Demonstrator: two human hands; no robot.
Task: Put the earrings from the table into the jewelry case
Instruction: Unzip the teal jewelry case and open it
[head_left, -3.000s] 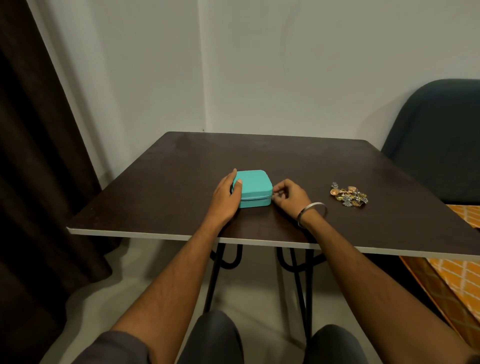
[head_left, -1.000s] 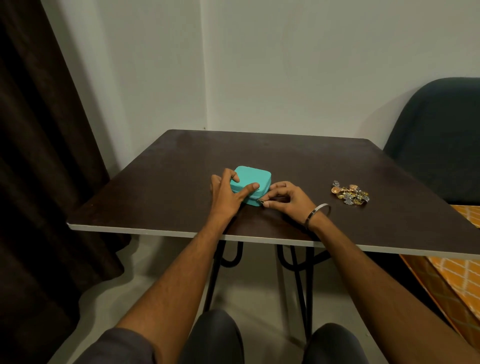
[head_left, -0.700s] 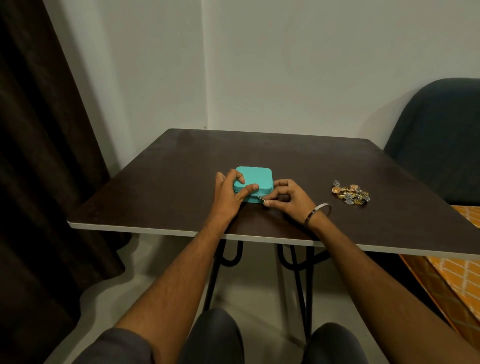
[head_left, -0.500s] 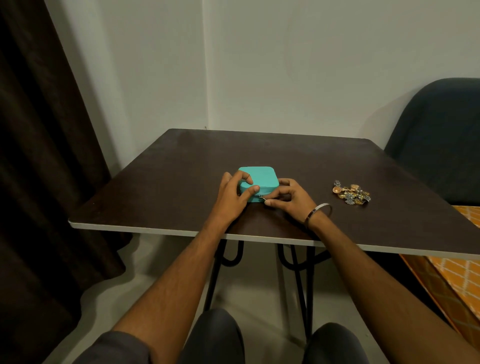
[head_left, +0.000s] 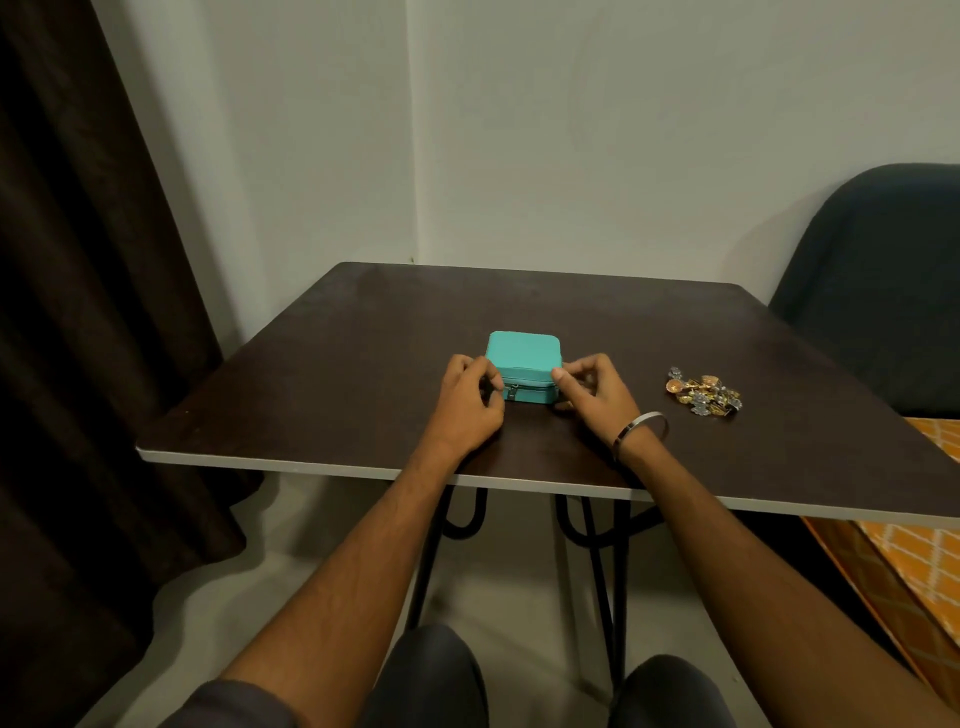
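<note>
The jewelry case (head_left: 524, 358), teal with rounded corners, lies flat on the dark table (head_left: 332, 374) at the centre of the frame. Its lid is down. A small metal zipper pull (head_left: 512, 392) hangs on the near wall, toward the left corner.

The left hand (head_left: 470, 402) sits at the near left corner of the case, fingers curled inward beside the zipper pull. Whether the fingertips grip the pull or only touch the case wall cannot be told. The right hand (head_left: 589, 389) sits at the near right corner, thumb tip pressed against the lid edge, remaining fingers curled narrow and resting by the case wall. A metal bangle (head_left: 640, 427) circles the right wrist.

The earrings (head_left: 704, 397), gold and silver pieces in a loose pile, lie on the table right of centre in the frame, well apart from the case and just past the right hand.

A dark curtain (head_left: 78, 312) fills the left edge of the frame; a dark chair (head_left: 878, 280) stands at the right edge
</note>
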